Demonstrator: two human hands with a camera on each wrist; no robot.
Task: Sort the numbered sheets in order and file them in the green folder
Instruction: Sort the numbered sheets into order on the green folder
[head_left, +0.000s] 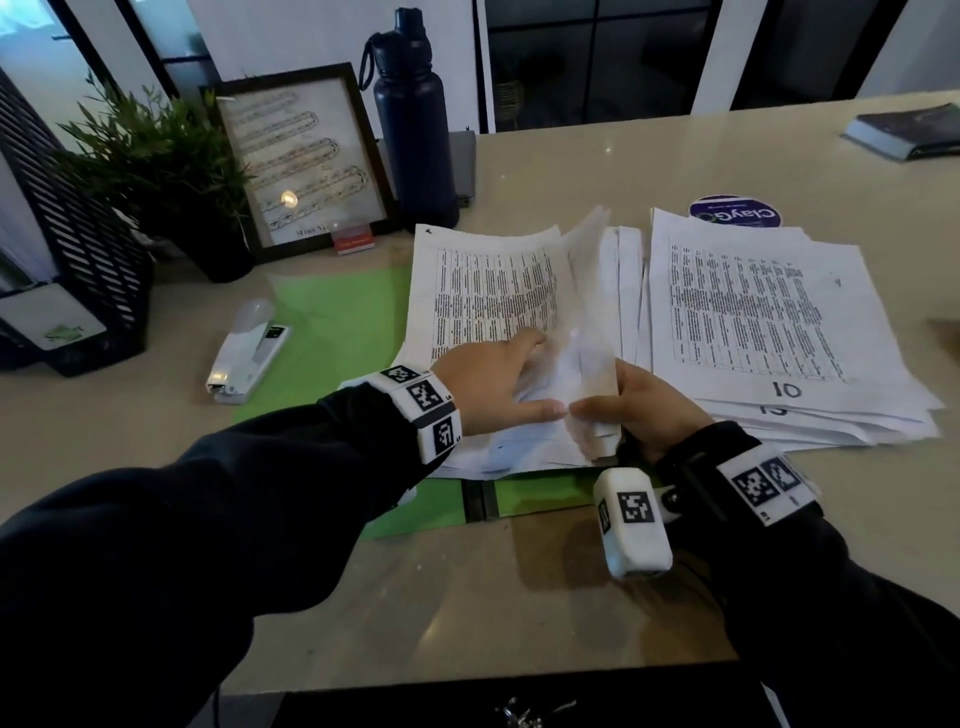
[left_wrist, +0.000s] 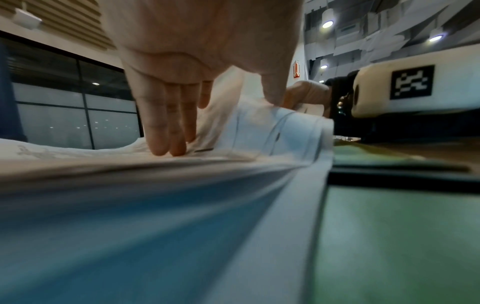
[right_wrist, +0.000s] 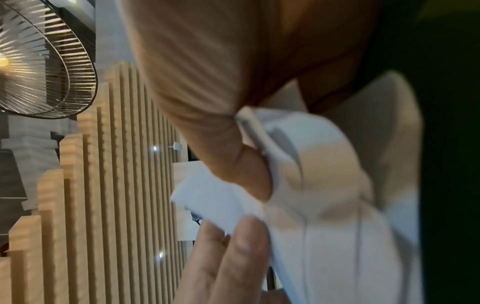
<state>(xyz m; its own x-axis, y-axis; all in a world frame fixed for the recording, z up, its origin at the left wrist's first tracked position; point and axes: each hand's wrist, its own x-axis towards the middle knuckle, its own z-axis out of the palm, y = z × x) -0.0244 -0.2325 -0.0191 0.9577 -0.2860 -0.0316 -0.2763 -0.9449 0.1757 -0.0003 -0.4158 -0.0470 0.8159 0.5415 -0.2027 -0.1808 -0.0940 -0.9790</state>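
The green folder (head_left: 332, 322) lies open on the table with a stack of printed sheets (head_left: 488, 291) on top of it. My left hand (head_left: 498, 384) rests flat on this stack, fingers (left_wrist: 166, 123) straight and pressing down, thumb stretched toward the right hand. My right hand (head_left: 639, 405) pinches the near edge of several lifted sheets (head_left: 592, 322), which bend upward. In the right wrist view the right hand (right_wrist: 246, 164) pinches the curled sheets (right_wrist: 324, 185). A second stack (head_left: 769, 322) lies to the right, its top sheet marked 10.
A white stapler (head_left: 249, 358) lies on the folder's left part. Behind stand a dark bottle (head_left: 413, 119), a picture frame (head_left: 306, 161), a plant (head_left: 156, 156) and a black mesh tray (head_left: 67, 249). A round sticker (head_left: 735, 213) and a book (head_left: 909, 132) lie at the far right.
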